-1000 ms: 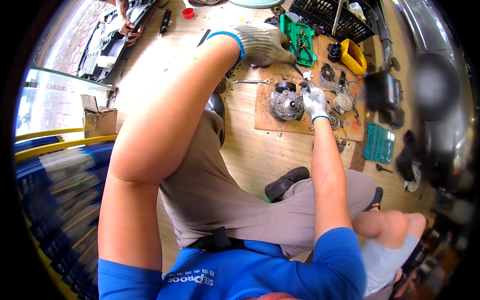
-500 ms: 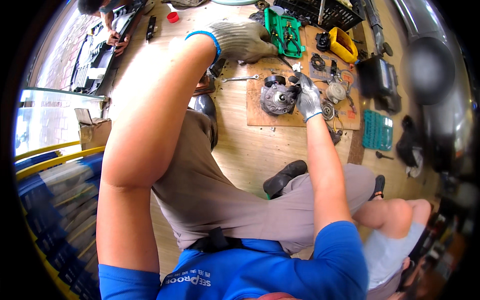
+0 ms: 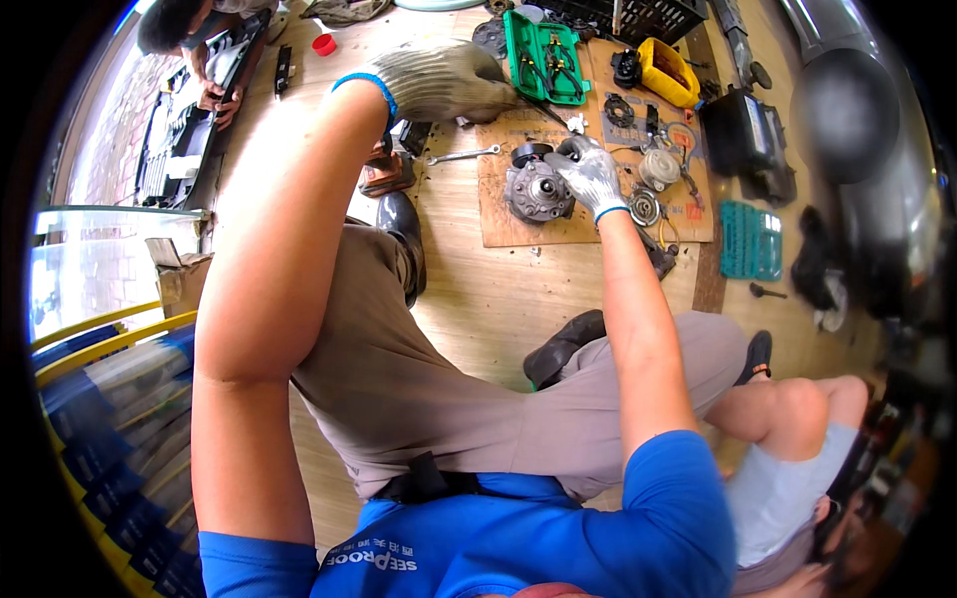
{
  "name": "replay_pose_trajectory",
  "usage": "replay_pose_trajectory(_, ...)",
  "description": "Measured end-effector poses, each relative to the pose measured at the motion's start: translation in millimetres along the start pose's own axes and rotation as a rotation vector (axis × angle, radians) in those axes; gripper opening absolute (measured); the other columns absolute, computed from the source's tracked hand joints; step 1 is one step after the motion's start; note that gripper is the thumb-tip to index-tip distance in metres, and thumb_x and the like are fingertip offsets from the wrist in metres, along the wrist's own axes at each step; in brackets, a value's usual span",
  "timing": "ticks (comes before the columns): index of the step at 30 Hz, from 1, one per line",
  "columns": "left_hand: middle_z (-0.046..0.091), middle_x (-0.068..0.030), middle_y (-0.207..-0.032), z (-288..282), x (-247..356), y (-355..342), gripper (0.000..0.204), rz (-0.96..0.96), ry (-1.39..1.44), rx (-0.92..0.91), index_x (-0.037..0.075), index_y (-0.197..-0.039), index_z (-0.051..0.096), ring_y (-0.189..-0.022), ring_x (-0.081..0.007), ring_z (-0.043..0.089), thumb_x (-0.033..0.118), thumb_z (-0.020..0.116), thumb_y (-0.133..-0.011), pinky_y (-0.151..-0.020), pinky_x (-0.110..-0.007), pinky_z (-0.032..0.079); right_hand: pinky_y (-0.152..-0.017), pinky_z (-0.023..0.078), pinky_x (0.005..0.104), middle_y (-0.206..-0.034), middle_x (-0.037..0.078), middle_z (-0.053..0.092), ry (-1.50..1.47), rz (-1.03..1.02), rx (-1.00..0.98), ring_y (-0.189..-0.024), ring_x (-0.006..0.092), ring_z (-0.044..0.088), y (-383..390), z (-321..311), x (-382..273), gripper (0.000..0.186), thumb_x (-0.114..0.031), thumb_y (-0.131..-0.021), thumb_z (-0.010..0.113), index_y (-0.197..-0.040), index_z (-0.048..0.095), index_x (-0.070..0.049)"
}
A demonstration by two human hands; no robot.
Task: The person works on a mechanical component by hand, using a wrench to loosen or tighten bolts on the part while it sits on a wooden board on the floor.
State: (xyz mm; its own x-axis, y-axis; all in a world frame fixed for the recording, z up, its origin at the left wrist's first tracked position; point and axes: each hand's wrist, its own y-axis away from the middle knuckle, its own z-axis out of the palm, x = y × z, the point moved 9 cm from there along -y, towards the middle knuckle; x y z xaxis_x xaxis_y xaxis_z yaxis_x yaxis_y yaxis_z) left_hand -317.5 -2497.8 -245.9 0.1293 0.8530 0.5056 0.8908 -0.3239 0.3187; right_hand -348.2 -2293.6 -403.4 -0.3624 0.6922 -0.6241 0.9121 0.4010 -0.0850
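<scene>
A round silver metal compressor (image 3: 539,190), with a shaft stub at its centre and a black round part (image 3: 531,153) behind it, sits on a flat cardboard sheet (image 3: 498,235). My gloved right hand (image 3: 590,171) bends its fingers over the upper right side of the compressor, gripping it. Farther left and back, my gloved left hand (image 3: 439,82) is closed. A thin dark tool (image 3: 549,113) reaches out from its fingertips toward a small white piece (image 3: 576,124); the tool's handle end is hidden in the glove.
An open green case with pliers (image 3: 550,62) lies beyond my left hand. A wrench (image 3: 465,155) rests left of the cardboard. Right of the compressor lie a coil (image 3: 659,169) and a yellow container (image 3: 670,72). Another person's hands (image 3: 221,102) work at far left; someone sits at lower right (image 3: 788,429).
My right hand's fingers have gone from stretched out beside the compressor to bent over it. My left hand still has the tool. The whole view has shifted slightly.
</scene>
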Motion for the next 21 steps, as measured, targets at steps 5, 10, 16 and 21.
replay_pose_trajectory(5, 0.068, -0.0224, -0.112, -0.2, 5.8, -1.9, 0.055, 0.004, 0.024, -0.027, 0.0, -0.122, 0.064, -0.101, -0.0324, 0.065, 0.046, 0.054, -0.095, -0.092, -0.04, 0.049, -0.076, 0.053, 0.0326, -0.097, 0.008, 0.072, -0.731, 0.237, 0.119, -0.083, 0.0203, 0.067, 2.2, 16.2, 49.7, 0.021, -0.016, -0.093, 0.064, -0.106, 0.07, -0.001)
replay_pose_trajectory(10, 0.068, -0.022, -0.114, -1.5, 3.6, -1.5, 0.055, -0.044, -0.031, 0.008, 0.0, -0.124, 0.063, -0.102, -0.0327, 0.064, 0.046, 0.054, -0.095, -0.094, -0.04, 0.049, -0.059, 0.051, 0.0256, -0.09, 0.007, 0.072, -1.32, 0.569, 0.141, -0.064, 0.0107, 0.063, 14.9, 39.6, 74.3, 0.024, -0.023, -0.096, 0.066, -0.111, 0.067, -0.004)
replay_pose_trajectory(16, 0.068, -0.0216, -0.112, 3.6, -3.5, -3.7, 0.055, -0.059, -0.003, -0.019, -0.001, -0.123, 0.063, -0.099, -0.0311, 0.064, 0.046, 0.054, -0.095, -0.093, -0.04, 0.049, -0.065, 0.055, 0.0328, -0.089, 0.01, 0.073, -0.828, 0.511, 0.046, -0.069, 0.0212, 0.069, 7.1, 30.7, 60.5, 0.023, -0.019, -0.094, 0.064, -0.11, 0.07, -0.004)
replay_pose_trajectory(21, 0.069, -0.0212, -0.11, 6.0, -6.4, -4.9, 0.055, -0.088, 0.058, -0.025, -0.001, -0.123, 0.063, -0.098, -0.0306, 0.065, 0.046, 0.055, -0.094, -0.092, -0.039, 0.05, -0.093, 0.05, 0.0413, -0.107, 0.017, 0.07, 0.045, -0.043, -0.027, -0.102, 0.0368, 0.064, -3.0, 12.0, 22.9, 0.029, -0.012, -0.086, 0.062, -0.113, 0.07, -0.007)
